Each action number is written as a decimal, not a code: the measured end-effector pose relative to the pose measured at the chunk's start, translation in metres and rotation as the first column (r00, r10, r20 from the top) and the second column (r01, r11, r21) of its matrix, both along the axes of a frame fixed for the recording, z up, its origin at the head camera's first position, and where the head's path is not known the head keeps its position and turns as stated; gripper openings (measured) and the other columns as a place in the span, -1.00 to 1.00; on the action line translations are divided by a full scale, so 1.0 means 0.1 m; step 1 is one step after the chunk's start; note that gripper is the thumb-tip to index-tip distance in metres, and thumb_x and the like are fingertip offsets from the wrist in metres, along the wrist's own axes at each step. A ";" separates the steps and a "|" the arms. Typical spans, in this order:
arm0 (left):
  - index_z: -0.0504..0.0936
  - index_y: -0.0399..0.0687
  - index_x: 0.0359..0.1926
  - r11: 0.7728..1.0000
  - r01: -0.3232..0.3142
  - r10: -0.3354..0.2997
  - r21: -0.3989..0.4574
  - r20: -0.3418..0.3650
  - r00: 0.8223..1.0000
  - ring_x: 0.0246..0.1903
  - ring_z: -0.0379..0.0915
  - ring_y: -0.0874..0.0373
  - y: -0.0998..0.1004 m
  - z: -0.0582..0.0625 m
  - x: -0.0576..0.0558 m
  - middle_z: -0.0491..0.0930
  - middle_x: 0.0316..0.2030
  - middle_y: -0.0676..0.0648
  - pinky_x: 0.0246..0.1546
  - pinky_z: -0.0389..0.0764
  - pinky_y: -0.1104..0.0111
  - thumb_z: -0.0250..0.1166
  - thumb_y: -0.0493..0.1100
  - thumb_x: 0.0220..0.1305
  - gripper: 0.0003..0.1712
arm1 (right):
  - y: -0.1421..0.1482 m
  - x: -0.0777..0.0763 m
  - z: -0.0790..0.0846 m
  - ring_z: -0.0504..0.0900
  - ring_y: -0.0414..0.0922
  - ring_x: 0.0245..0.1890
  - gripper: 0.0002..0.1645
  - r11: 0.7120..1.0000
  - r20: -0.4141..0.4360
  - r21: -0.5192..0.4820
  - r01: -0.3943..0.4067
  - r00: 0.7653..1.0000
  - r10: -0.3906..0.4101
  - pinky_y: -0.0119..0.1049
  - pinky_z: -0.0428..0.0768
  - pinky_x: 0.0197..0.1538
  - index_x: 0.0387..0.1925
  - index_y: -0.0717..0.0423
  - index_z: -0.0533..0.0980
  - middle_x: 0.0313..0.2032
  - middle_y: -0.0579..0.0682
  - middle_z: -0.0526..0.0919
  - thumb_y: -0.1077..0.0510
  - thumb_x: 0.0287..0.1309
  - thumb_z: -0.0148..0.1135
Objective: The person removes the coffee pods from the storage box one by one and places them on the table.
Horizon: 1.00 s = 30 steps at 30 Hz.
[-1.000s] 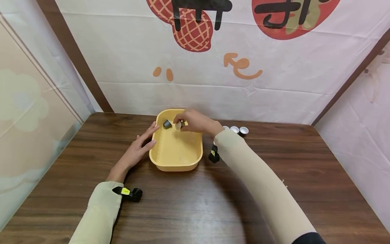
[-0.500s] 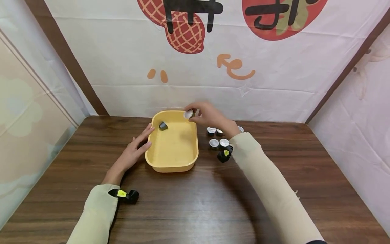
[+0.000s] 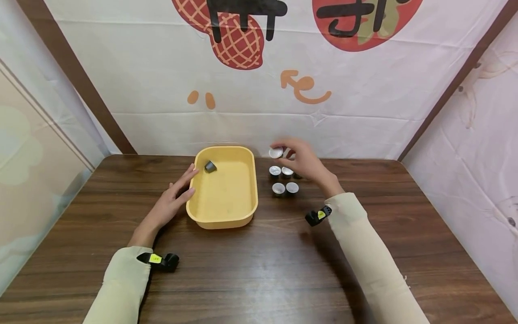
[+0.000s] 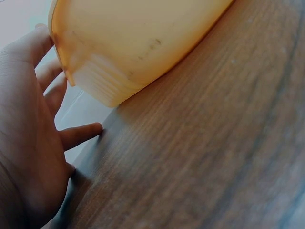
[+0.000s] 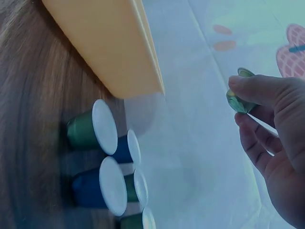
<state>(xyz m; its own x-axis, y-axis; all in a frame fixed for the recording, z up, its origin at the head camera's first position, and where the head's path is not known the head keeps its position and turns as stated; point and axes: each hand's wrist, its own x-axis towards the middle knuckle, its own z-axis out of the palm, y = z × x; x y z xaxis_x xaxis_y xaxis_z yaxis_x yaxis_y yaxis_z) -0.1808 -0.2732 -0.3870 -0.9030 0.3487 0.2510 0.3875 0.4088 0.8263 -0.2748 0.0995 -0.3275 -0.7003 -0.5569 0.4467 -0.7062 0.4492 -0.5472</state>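
Observation:
My right hand [image 3: 304, 163] pinches a coffee capsule [image 3: 276, 152] between thumb and fingers, its pale lid facing the head camera. In the right wrist view, the held capsule [image 5: 237, 101] looks green. It hangs in the air to the right of a yellow plastic basin [image 3: 222, 198]. My left hand [image 3: 170, 203] has its fingers extended, and the fingertips touch the basin's left rim. Inside the basin, near its back left corner, one dark capsule [image 3: 210, 167] lies on its side. Just below the right hand, several lidded capsules [image 3: 278, 189] stand on the table.
The standing capsules include a green one [image 5: 82, 131] and a blue one [image 5: 90, 189], lids up. The brown wooden table [image 3: 226, 274] ends at the back against a white printed cloth [image 3: 158, 130].
My right hand has moved from inside the basin out to the right, still pinching a capsule. More standing capsules are uncovered. The left hand stays at the rim; the head view has shifted slightly.

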 end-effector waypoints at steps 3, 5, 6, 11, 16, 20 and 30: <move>0.18 -0.20 0.43 1.000 -0.005 0.005 0.002 -0.002 1.000 0.42 -0.26 -0.21 0.01 0.00 0.01 -0.10 0.47 -0.19 0.19 -0.47 -0.33 0.04 -0.25 0.44 -0.42 | 0.10 0.04 -0.06 0.55 -0.14 -0.20 -0.57 0.999 0.029 -0.017 0.045 0.999 -0.044 -0.20 0.57 -0.16 0.04 0.11 0.58 -0.06 -0.05 0.62 0.29 0.09 0.37; 0.17 -0.18 0.43 1.000 -0.005 0.005 0.001 -0.004 1.000 0.42 -0.26 -0.22 0.01 0.00 0.01 -0.10 0.47 -0.19 0.19 -0.46 -0.33 0.04 -0.26 0.44 -0.41 | 0.18 0.08 -0.11 0.57 -0.14 -0.22 -0.57 0.997 0.049 -0.029 0.072 0.996 -0.070 -0.23 0.57 -0.15 0.04 0.10 0.59 -0.06 -0.06 0.63 0.27 0.09 0.38; 0.17 -0.17 0.43 1.000 -0.006 0.006 0.000 -0.004 1.000 0.42 -0.26 -0.22 0.01 0.00 0.01 -0.10 0.47 -0.19 0.19 -0.46 -0.34 0.04 -0.26 0.44 -0.41 | 0.21 0.09 -0.13 0.58 -0.14 -0.24 -0.57 0.996 0.054 -0.040 0.079 0.996 -0.077 -0.22 0.58 -0.15 0.04 0.12 0.59 -0.06 -0.05 0.63 0.27 0.08 0.38; 0.17 -0.19 0.43 1.000 -0.007 0.007 -0.001 -0.004 1.000 0.42 -0.25 -0.22 0.01 -0.01 0.01 -0.10 0.47 -0.19 0.19 -0.46 -0.34 0.04 -0.25 0.44 -0.41 | 0.39 0.16 -0.28 0.61 -0.14 -0.36 -0.57 0.988 0.050 -0.070 0.134 0.990 -0.131 -0.17 0.60 -0.24 0.02 0.13 0.61 -0.13 -0.06 0.66 0.26 0.05 0.41; 0.16 -0.17 0.44 1.000 -0.006 0.006 -0.001 -0.003 1.000 0.42 -0.26 -0.22 0.01 -0.02 0.00 -0.10 0.47 -0.18 0.19 -0.47 -0.33 0.04 -0.24 0.45 -0.41 | 0.58 0.19 -0.42 0.61 -0.14 -0.35 -0.59 0.981 0.044 -0.086 0.176 0.984 -0.173 -0.18 0.61 -0.23 -0.02 0.09 0.62 -0.17 -0.07 0.67 0.25 0.03 0.43; 0.15 -0.16 0.44 1.000 -0.004 0.004 -0.004 -0.004 1.000 0.42 -0.26 -0.22 0.02 -0.01 0.00 -0.10 0.47 -0.18 0.19 -0.47 -0.33 0.03 -0.23 0.45 -0.40 | 0.70 0.25 -0.52 0.62 -0.09 -0.28 -0.59 0.972 0.090 -0.104 0.211 0.975 -0.202 -0.22 0.61 -0.18 -0.02 0.10 0.61 -0.14 -0.04 0.68 0.25 0.03 0.43; 0.15 -0.18 0.44 1.000 -0.009 0.009 -0.008 0.000 1.000 0.41 -0.27 -0.26 0.01 0.01 0.01 -0.12 0.47 -0.21 0.19 -0.48 -0.33 0.03 -0.24 0.45 -0.41 | 0.83 0.32 -0.82 0.67 -0.12 -0.30 -0.61 0.974 0.180 -0.122 0.189 0.970 -0.166 -0.29 0.62 -0.19 -0.06 0.10 0.63 -0.10 0.01 0.67 0.21 0.02 0.45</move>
